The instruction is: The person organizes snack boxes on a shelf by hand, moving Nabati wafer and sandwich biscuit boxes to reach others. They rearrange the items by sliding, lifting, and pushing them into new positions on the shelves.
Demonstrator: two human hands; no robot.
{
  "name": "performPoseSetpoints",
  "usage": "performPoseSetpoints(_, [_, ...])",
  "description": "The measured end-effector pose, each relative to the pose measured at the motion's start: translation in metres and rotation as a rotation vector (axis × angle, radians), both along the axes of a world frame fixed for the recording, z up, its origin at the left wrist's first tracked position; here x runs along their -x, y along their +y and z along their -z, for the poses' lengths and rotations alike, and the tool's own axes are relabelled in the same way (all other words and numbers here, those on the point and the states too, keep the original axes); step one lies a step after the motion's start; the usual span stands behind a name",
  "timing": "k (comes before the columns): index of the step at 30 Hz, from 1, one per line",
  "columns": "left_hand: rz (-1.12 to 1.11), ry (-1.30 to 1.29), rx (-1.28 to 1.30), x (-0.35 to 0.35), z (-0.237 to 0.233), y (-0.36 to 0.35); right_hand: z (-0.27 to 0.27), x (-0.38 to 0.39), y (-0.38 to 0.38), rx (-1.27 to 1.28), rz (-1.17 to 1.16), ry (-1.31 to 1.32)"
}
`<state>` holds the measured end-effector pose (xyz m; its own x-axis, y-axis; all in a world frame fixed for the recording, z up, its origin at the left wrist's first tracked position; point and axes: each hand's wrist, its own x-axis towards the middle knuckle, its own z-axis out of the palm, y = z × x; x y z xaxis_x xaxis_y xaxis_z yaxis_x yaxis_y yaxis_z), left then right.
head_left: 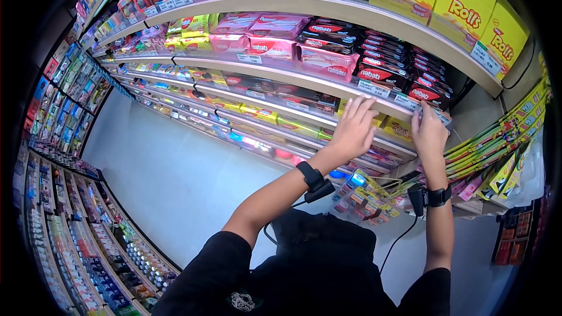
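Note:
My left hand (353, 131) is at the shelf edge (328, 79), its fingers stretched and slightly bent, the tips just under a white price label (373, 88). To its right, my right hand (431, 131) has its thumb and forefinger at the clear label strip (405, 102), closed on its edge beside another price label. Part of the strip is hidden behind the fingers. Just above the hands are black and red nabati wafer packs (430, 92) in stacks. Pink nabati packs (328, 63) lie to the left of them.
Yellow Rolls boxes (462, 1) stand on the upper shelf. Long green-yellow packets (503, 126) hang at the right. A rack of small packets (366, 196) hangs low, near my wrists. More stocked shelves (70, 228) line the left side across the pale floor (175, 164).

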<state>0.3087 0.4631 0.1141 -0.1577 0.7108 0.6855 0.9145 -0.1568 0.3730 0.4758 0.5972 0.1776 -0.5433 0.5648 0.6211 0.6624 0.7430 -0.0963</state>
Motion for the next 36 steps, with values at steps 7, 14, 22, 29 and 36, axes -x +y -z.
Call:
performPoseSetpoints(7, [-0.175, -0.061, -0.197, 0.107, -0.004, -0.061, -0.002, 0.068, -0.057, 0.086, -0.151, 0.063])
performPoseSetpoints(14, [-0.327, 0.036, -0.148, 0.234, -0.012, -0.131, -0.006, 0.197, -0.127, 0.241, -0.354, 0.144])
performPoseSetpoints(22, [-0.305, 0.029, -0.001, 0.3, -0.011, -0.157, -0.002, 0.33, -0.156, 0.139, -0.431, 0.199])
performPoseSetpoints(29, [-0.208, 0.016, 0.061, 0.316, -0.005, -0.158, 0.006, 0.363, -0.155, 0.035, -0.318, 0.087])
performPoseSetpoints(36, [-0.175, 0.009, 0.03, 0.314, -0.001, -0.153, 0.001, 0.371, -0.155, 0.003, -0.255, 0.054])
